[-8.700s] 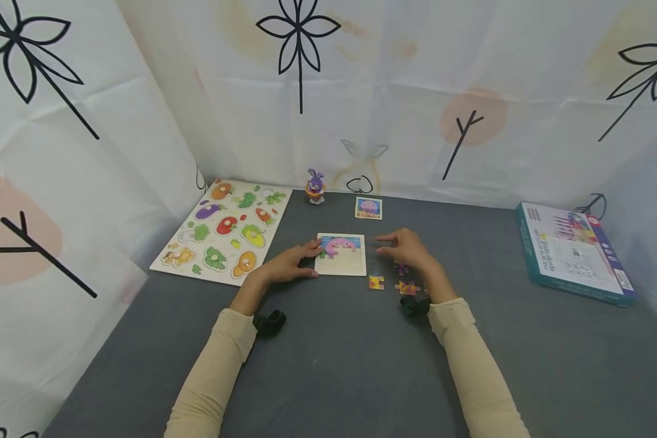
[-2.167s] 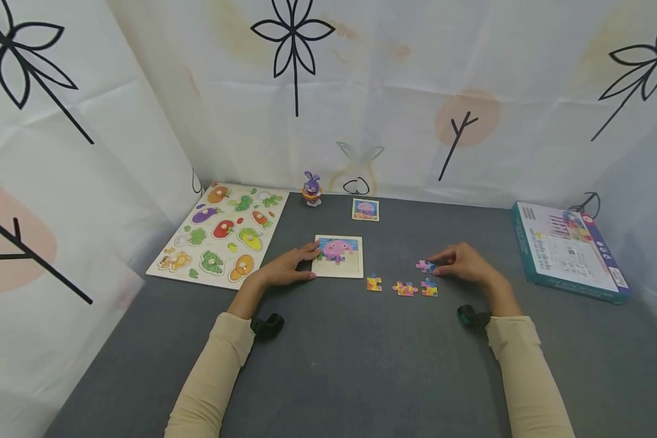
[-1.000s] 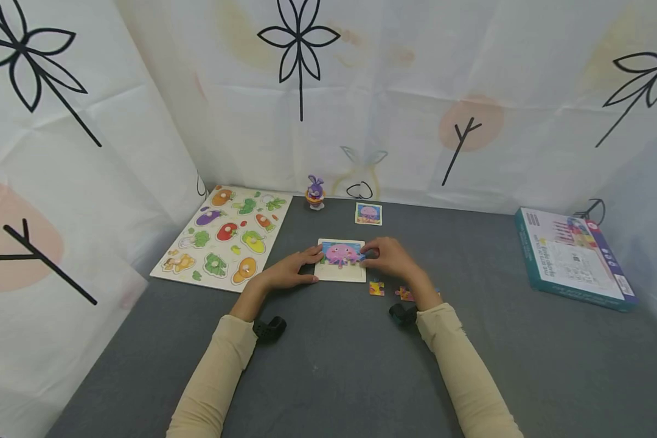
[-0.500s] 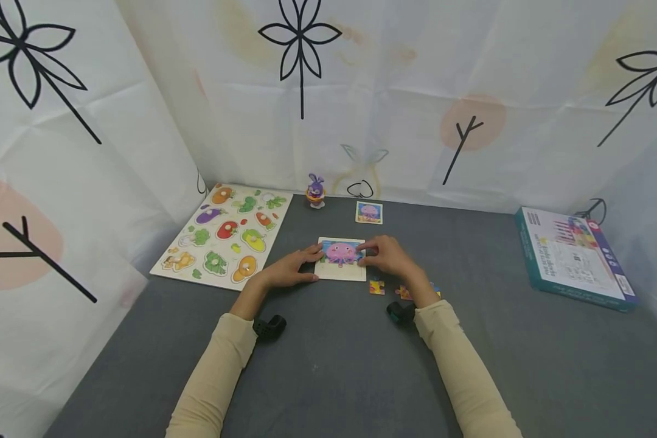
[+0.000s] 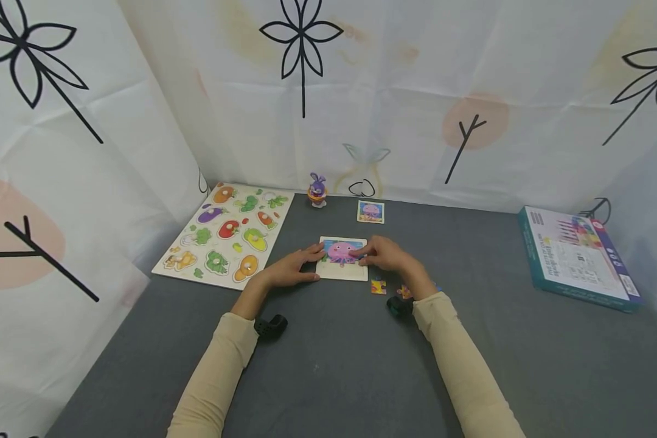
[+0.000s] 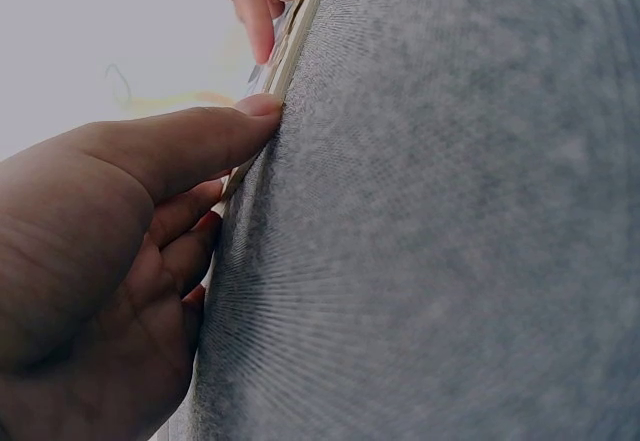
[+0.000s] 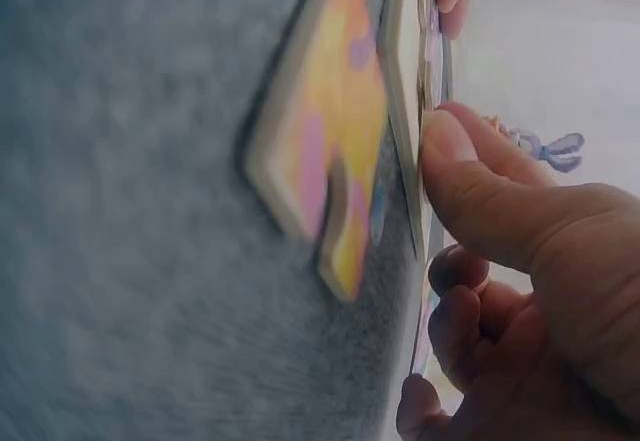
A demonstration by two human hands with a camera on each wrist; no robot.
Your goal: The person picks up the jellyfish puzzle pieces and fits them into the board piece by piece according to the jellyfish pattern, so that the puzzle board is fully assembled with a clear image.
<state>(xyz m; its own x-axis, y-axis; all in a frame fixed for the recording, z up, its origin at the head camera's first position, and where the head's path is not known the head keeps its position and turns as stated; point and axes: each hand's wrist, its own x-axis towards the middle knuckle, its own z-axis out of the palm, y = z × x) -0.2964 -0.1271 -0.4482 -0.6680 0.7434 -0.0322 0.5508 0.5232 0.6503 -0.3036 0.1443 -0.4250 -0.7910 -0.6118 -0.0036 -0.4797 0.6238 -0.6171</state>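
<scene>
While your left hand [image 5: 291,269] lies spread, its thumb and relaxed fingers touching the left edge of the puzzle board [image 5: 342,273], your right hand [image 5: 385,254] presses its index finger on the pink creature picture [image 5: 338,250], other fingers loosely bent; neither grips. The board lies flat on the worktop [image 5: 328,377] between them, one loose puzzle piece [image 5: 378,286] just beside its near right corner.

Room between right grip [image 5: 385,253] and box [image 5: 577,255]; left grip [image 5: 289,269] blocks left edge of tray [image 5: 342,274].
</scene>
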